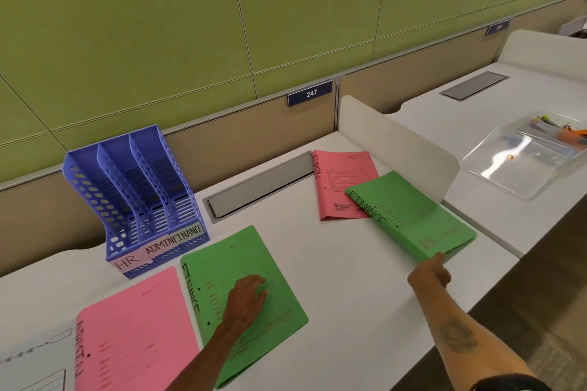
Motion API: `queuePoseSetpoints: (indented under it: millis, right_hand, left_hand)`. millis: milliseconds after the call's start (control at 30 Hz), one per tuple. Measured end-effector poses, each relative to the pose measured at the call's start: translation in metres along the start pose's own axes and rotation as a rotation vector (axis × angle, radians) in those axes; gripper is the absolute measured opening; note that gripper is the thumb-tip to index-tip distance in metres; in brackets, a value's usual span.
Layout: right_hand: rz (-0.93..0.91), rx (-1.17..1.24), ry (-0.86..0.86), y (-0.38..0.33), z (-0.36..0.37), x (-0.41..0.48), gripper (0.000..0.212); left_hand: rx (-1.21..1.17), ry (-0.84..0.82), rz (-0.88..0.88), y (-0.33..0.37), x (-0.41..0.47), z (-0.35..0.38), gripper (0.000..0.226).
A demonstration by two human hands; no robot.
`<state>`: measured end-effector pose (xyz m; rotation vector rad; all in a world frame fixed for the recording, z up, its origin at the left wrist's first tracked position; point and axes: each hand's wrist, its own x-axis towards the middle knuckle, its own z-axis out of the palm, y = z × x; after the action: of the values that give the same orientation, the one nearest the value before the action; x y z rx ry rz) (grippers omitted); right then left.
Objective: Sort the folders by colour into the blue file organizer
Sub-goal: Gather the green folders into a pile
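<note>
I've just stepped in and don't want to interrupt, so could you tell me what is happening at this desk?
A person is sorting labelled folders on a white desk. Their left hand rests on the near green folder, and their right hand grips the corner of the far green folder, which overlaps the far pink folder. The near pink folder and a white folder lie untouched. The blue file organizer, labelled HR, ADMIN and FINANCE, holds nothing yet.

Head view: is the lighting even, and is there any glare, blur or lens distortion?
Head view: soft, even light with faint shadows; bright glare on the clear tray at right; wide-angle distortion tilts the partition; FINANCE on the far green folder reads clearly; the top right corner is blurred.
</note>
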<state>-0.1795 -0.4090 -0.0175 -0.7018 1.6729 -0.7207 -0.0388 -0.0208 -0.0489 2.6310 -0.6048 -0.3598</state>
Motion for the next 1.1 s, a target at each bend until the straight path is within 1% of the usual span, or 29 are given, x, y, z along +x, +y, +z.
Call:
queuePoseSetpoints:
  millis: [33, 67, 100, 233, 267, 333, 367, 433, 500, 633, 700, 767, 867, 933, 1000, 1100]
  right_hand:
    - [0.034, 0.017, -0.015, -0.001, 0.003, 0.002, 0.06]
    - [0.049, 0.096, -0.01, -0.002, 0.006, -0.001, 0.06]
    - [0.059, 0.161, -0.013, -0.002, 0.01, 0.001, 0.057]
    - [0.11, 0.435, -0.139, -0.003, 0.009, 0.002, 0.038]
    - [0.128, 0.464, -0.205, -0.003, 0.01, 0.003, 0.031]
    - [0.171, 0.478, -0.438, -0.002, 0.011, 0.002, 0.012]
    - [0.195, 0.454, -0.553, -0.001, 0.011, 0.001, 0.006]
    - [0.213, 0.376, -0.742, 0.002, 0.013, -0.005, 0.012]
    - [0.214, 0.373, -0.861, 0.005, 0.015, -0.016, 0.02]
    - [0.203, 0.36, -1.046, 0.014, 0.02, -0.05, 0.033]
    - [0.211, 0.298, -1.117, 0.026, 0.026, -0.08, 0.038]
    - [0.216, 0.222, -1.178, 0.036, 0.028, -0.102, 0.038]
    - [0.236, 0.102, -1.248, 0.057, 0.027, -0.123, 0.037]
    - [0.255, 0.04, -1.288, 0.074, 0.023, -0.133, 0.04]
    - [0.269, -0.026, -1.343, 0.09, 0.019, -0.142, 0.043]
    - [0.292, -0.14, -1.424, 0.111, 0.014, -0.163, 0.041]
  left_hand:
    - [-0.002, 0.001, 0.0, -0.001, -0.001, 0.0, 0.039]
    - [-0.006, 0.001, -0.002, -0.001, -0.001, -0.001, 0.038]
    - [-0.008, 0.001, -0.003, -0.001, -0.002, -0.001, 0.038]
    - [-0.01, 0.001, -0.009, -0.002, -0.003, -0.004, 0.037]
    - [-0.009, 0.003, -0.011, -0.003, -0.003, -0.005, 0.037]
    - [-0.002, 0.009, -0.016, -0.004, -0.004, -0.006, 0.036]
    - [0.0, 0.012, -0.017, -0.005, -0.004, -0.007, 0.036]
    - [-0.004, 0.014, -0.024, -0.006, -0.005, -0.007, 0.036]
    - [-0.006, 0.015, -0.03, -0.005, -0.006, -0.009, 0.036]
    - [-0.022, 0.034, -0.032, -0.006, -0.008, -0.012, 0.037]
    - [-0.088, 0.051, -0.076, -0.017, -0.015, -0.016, 0.04]
    - [-0.208, 0.074, -0.119, -0.017, -0.014, -0.017, 0.045]
    - [-0.57, 0.114, -0.239, -0.002, -0.01, -0.028, 0.053]
    - [-0.792, 0.109, -0.321, 0.011, -0.003, -0.035, 0.054]
    - [-0.969, 0.1, -0.363, 0.021, 0.005, -0.039, 0.056]
    - [-1.223, 0.113, -0.412, 0.024, 0.008, -0.049, 0.064]
